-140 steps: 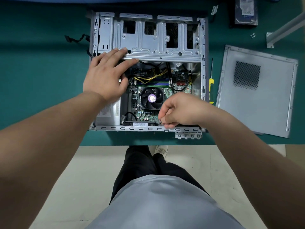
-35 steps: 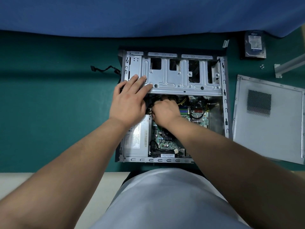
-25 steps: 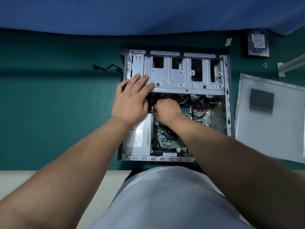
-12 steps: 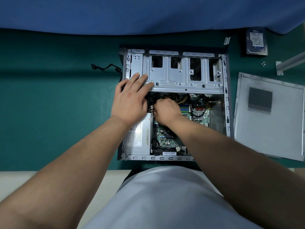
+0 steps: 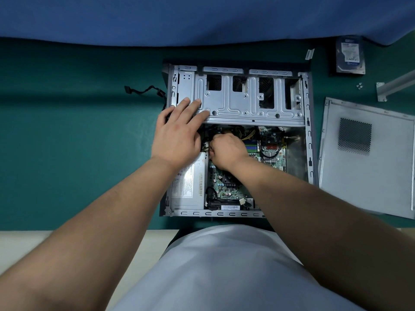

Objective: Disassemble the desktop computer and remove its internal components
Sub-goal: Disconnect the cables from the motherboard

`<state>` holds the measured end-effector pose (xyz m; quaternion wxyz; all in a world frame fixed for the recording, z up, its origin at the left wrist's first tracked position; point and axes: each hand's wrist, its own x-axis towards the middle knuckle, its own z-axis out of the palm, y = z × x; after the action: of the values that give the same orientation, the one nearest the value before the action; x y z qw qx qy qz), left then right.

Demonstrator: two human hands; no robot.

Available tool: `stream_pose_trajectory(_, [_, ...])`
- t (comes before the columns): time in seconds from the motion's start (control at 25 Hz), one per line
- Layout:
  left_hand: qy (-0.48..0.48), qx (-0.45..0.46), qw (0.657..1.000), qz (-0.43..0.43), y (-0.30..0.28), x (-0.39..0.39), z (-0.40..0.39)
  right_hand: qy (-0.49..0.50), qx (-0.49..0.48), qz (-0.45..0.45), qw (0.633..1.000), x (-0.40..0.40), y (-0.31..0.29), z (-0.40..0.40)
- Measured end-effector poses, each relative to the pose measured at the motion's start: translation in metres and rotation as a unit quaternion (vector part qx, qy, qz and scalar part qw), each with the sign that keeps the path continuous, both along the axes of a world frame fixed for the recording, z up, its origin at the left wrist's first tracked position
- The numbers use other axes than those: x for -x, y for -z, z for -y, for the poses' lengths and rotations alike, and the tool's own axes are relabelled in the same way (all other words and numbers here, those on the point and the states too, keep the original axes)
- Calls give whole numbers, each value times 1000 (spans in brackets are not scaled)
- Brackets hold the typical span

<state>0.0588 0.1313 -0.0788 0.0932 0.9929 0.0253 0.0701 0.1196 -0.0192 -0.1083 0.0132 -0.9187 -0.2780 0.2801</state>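
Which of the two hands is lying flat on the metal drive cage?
The left hand: its straight fingers rest on the drive cage. The right hand is curled inside the case.

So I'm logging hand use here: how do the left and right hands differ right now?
The left hand lies flat with fingers straight on the drive cage; the right hand is curled, reaching among the cables below it. What it grips is hidden. Both are at the open case.

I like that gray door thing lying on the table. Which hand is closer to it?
Right. The right hand is inside the case, nearer the side panel. The left hand rests at the case's far left edge.
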Motion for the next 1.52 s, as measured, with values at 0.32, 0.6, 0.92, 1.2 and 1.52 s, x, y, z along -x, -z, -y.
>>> stream_pose_trajectory(0.32, [2,4,1000,7,3,-1,0,-4,-11,-10,1000,-4,-2,0])
stream_pose_trajectory(0.6, [2,0,1000,15,6,-1,-2,42,-36,-29,998,1,3,0])
stream_pose_trajectory(0.92, [0,4,1000,15,6,-2,-3,40,-34,-50,997,-3,-1,0])
stream_pose_trajectory(1.2, [-2,7,1000,14,4,-1,-2,28,-39,-48,998,-3,-1,3])
stream_pose_trajectory(1.52, [-2,12,1000,9,3,0,-2,50,-38,-58,996,-2,-2,4])
